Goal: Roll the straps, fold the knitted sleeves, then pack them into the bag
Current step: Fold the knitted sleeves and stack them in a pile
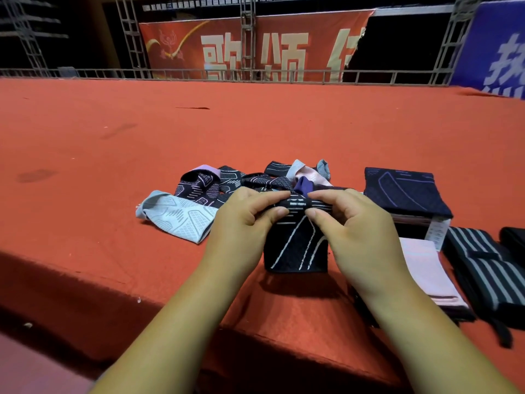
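both hands, left hand (244, 214) and right hand (345, 217), pinch the top edge of the dark knitted sleeve with pale lines (295, 245). it hangs straight down between them, lower hem near the red-covered surface (113, 155).

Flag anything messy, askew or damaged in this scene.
The unfolded sleeves lie in a tangled heap in the centre, one light blue sleeve sprawled at its left, unlike the neat folded stack on the right. The red banner behind has a ragged, torn-looking right edge.

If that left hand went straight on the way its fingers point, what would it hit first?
Probably the right hand, whose fingertips face it across the dark sleeve both hands pinch.
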